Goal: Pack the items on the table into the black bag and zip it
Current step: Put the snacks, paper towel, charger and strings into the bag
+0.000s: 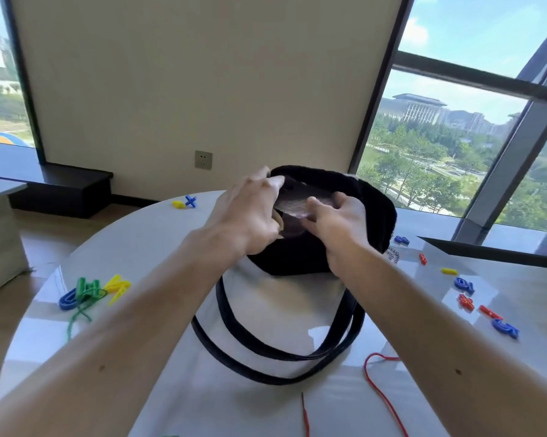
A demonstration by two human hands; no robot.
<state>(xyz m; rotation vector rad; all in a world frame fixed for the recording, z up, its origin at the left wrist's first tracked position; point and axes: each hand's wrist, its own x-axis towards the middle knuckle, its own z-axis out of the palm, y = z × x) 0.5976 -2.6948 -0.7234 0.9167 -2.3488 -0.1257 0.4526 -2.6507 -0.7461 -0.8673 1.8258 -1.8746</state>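
Observation:
A black fuzzy bag (371, 200) stands on the round white table (266, 405), mouth toward me, its two dark straps (267, 378) looped across the tabletop in front. My left hand (250, 212) grips the bag's left rim and holds the mouth apart. My right hand (338, 222) pinches a clear, shiny plastic item (300, 201) at the opening, partly inside the bag. The bag's inside is dark and hidden.
Coloured plastic letters and a green cord (89, 293) lie at the left. A yellow and a blue piece (184, 202) sit at the far left edge. More red, blue and yellow pieces (469, 298) spread at the right. A red cord (379, 392) lies near the front.

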